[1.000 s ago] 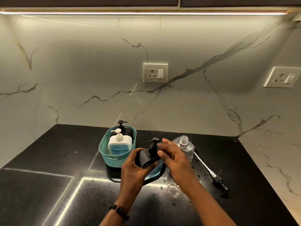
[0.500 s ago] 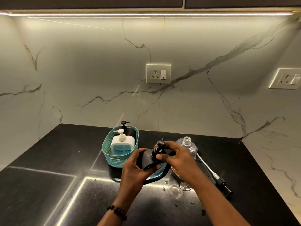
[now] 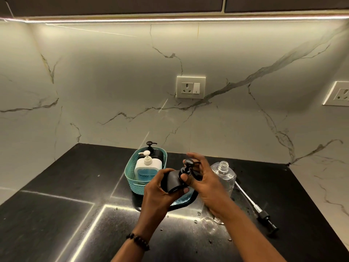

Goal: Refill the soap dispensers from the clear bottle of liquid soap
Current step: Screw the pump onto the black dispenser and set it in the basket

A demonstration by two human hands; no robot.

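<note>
The left hand (image 3: 160, 188) grips the tilted black dispenser (image 3: 174, 179) above the surface (image 3: 56, 214); the right hand's (image 3: 204, 178) fingers pinch its pump. Tilted, it may spill; an elbow could topple the uncapped clear bottle (image 3: 225, 175) just right.

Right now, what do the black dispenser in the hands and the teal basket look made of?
Black dispenser: matte, likely plastic or coated ceramic; dull sheen, no sharp glare. Teal basket: moulded plastic, judging by its perforated woven-pattern wall and uniform colour.
</note>
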